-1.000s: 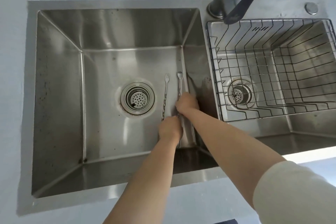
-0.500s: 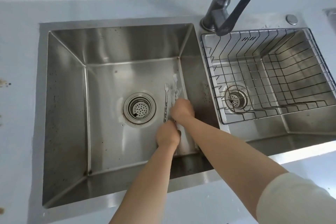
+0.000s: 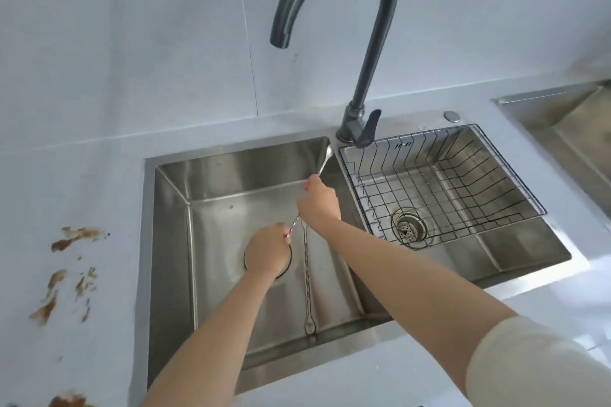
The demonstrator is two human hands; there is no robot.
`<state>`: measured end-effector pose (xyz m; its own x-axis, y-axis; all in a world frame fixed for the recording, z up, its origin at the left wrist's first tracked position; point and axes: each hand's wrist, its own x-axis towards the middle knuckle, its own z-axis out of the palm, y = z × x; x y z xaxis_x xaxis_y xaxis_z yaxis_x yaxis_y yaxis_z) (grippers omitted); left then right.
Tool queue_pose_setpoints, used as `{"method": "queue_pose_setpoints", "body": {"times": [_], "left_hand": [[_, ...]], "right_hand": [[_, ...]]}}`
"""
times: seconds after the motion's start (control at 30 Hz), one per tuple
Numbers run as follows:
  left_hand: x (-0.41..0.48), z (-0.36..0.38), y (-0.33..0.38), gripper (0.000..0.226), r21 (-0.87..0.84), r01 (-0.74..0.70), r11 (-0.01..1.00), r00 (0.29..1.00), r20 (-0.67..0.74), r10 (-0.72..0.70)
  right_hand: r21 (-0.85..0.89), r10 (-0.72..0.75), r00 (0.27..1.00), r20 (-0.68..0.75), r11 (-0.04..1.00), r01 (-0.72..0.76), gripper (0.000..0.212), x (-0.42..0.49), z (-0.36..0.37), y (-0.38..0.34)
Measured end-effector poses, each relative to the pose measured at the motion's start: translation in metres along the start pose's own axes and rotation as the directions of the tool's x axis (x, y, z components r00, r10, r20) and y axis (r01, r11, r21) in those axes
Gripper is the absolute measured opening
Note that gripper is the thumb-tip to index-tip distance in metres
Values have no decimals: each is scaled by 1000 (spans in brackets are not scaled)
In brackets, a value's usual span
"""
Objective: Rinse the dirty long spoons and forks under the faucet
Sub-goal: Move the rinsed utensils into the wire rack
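The right hand (image 3: 319, 205) is closed around the handle of a long spoon (image 3: 325, 160), which is held up over the sink (image 3: 231, 175) on a slant. Its bowl points to the far right corner, just below the faucet (image 3: 373, 43) base. The middle of the handle is hidden inside the fist. A short stretch shows again below it and runs down to the left hand (image 3: 267, 253), whose curled fingers pinch the lower end. The tip itself cannot be made out. A second utensil (image 3: 308, 281) with a twisted handle lies flat on the sink floor beside the left hand. Its rounded end is toward the near wall and its far end is covered by the right wrist, so it is unclear whether this one is a fork or a spoon. The left hand covers most of the drain (image 3: 285, 269), of which only a dark arc shows. The spout curves high over the sink, well above the spoon. A wire basket (image 3: 443, 182) sits in the right basin (image 3: 529, 251), above its own strainer (image 3: 409, 229). Brown stains (image 3: 66, 241) mark the counter on the left, and some run off the bottom edge. A steel surface (image 3: 562, 116) at far right is cut off.
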<state>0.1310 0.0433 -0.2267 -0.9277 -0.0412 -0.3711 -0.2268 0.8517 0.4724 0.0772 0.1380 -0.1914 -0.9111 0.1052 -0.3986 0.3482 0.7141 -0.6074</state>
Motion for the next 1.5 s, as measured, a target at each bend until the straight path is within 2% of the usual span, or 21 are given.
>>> {"method": "queue_pose_setpoints", "body": {"times": [0.1, 0.27, 0.43, 0.63, 0.77, 0.9, 1.2, 1.3, 1.5], "left_hand": [[1, -23, 6, 23, 69, -63, 996, 994, -85, 69], [7, -40, 26, 24, 203, -195, 959, 966, -129, 224], [18, -33, 66, 23, 272, -287, 918, 940, -103, 325], [37, -1, 137, 24, 302, -324, 897, 934, -48, 354], [49, 30, 180, 23, 289, -335, 897, 937, 3, 349], [62, 64, 212, 26, 310, -312, 898, 948, 37, 316], [70, 139, 228, 30, 373, -233, 898, 969, 173, 179], [71, 152, 226, 39, 381, -204, 902, 972, 193, 138], [73, 162, 228, 23, 369, -92, 925, 978, 208, 14]], "right_hand": [[-7, -62, 997, -43, 998, 62, 28, -5, -17, -10], [-81, -146, 987, -63, 987, 140, 23, -5, -57, 1], [-343, -207, 977, -46, 922, 179, 16, -1, -102, 36], [-616, -269, 962, -47, 766, 184, 29, 26, -162, 95], [-730, -291, 957, -18, 657, 186, 29, 49, -209, 146], [-764, -257, 964, 67, 608, 215, 23, 75, -236, 194], [-808, -154, 927, 342, 456, 374, 24, 118, -223, 264], [-794, -139, 908, 396, 445, 415, 21, 122, -215, 278], [-778, -92, 909, 407, 486, 398, 18, 125, -206, 288]]}}
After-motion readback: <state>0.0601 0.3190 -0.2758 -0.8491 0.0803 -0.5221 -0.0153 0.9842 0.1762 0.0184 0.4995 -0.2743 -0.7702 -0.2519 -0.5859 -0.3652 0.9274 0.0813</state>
